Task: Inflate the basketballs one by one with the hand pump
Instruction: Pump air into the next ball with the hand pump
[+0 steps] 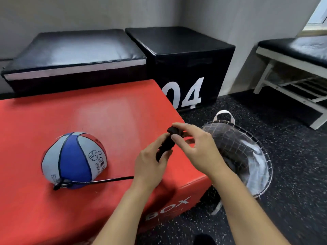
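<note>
On the red padded plyo box [109,121], toward eight o'clock from the hands, sits the blue, grey and red panelled basketball [73,159]. It looks half collapsed, its underside flattened against the vinyl. A thin black hose [104,180] runs from a black fitting low on the ball out toward three o'clock and disappears behind the left wrist.

Up at the box's near right corner, both hands work a small black ribbed hand pump [166,145]. The left hand [152,161] has its fingers curled round the lower barrel. The right hand [196,149] pinches the top end at about twelve o'clock, between thumb and forefinger, with the other fingers loosely bent. Neither hand touches the ball.

What could go wrong, to my eye: the ball is unsteadied, so a tug on the hose during pumping might drag it or pull the fitting out of the valve. A light pinch on the pump's end might also slip on a firm stroke.

At three o'clock, on the speckled black floor, stands a round mesh basket [251,156] with white handles; its contents are dark and I cannot make them out. At twelve o'clock is a black box marked "04" [184,68].
</note>
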A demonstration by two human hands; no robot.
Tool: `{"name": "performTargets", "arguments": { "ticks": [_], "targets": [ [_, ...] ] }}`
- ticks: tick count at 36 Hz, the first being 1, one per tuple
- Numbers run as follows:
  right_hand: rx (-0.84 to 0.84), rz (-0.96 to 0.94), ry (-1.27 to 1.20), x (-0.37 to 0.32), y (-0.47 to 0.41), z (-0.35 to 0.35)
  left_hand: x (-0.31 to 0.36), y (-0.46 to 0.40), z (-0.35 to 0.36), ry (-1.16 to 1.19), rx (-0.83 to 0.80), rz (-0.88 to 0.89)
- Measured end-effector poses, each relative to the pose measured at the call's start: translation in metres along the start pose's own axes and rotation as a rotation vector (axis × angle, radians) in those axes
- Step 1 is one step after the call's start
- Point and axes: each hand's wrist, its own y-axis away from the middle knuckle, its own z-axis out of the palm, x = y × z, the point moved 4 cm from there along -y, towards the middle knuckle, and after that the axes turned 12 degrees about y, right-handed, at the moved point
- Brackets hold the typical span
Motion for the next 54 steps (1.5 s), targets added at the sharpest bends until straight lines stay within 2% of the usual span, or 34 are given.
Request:
{"name": "performTargets", "arguments": {
  "ticks": [3, 6, 8, 12, 14, 17, 23, 31, 41, 54],
  "targets": [
    [-0.021, -0.043, 0.033, 0.0, 0.003, 0.0, 0.003, 0.001, -0.001, -0.005, -0.007, -0.024],
    [0.067, -0.061, 0.052, -0.006, 0.007, -0.004, 0.005, 0.001, -0.003, -0.032, -0.03, -0.007],
    [0.161, -0.057, 0.05, -0.013, 0.01, -0.014, 0.006, 0.003, -0.005, -0.053, -0.052, -0.012],
    [0.476, 0.011, -0.088, -0.024, 0.021, -0.062, 0.015, 0.016, -0.003, -0.091, -0.11, -0.023],
    [0.546, 0.052, -0.143, -0.021, 0.027, -0.079, 0.018, 0.022, 0.002, -0.103, -0.141, -0.017],
    [0.545, 0.06, -0.081, -0.018, 0.036, -0.084, 0.017, 0.023, 0.01, -0.091, -0.192, -0.014],
    [0.507, 0.044, 0.006, -0.019, 0.039, -0.082, 0.015, 0.022, 0.008, 0.005, -0.169, -0.047],
    [0.37, -0.048, 0.024, -0.021, 0.039, -0.044, 0.008, 0.022, -0.002, 0.111, -0.144, -0.015],
    [0.172, -0.054, -0.014, -0.005, 0.041, 0.0, 0.002, 0.018, -0.004, 0.197, -0.122, -0.028],
    [0.16, -0.041, -0.081, -0.013, 0.025, -0.005, 0.008, 0.02, -0.007, 0.144, -0.101, -0.015]
  ]
}}
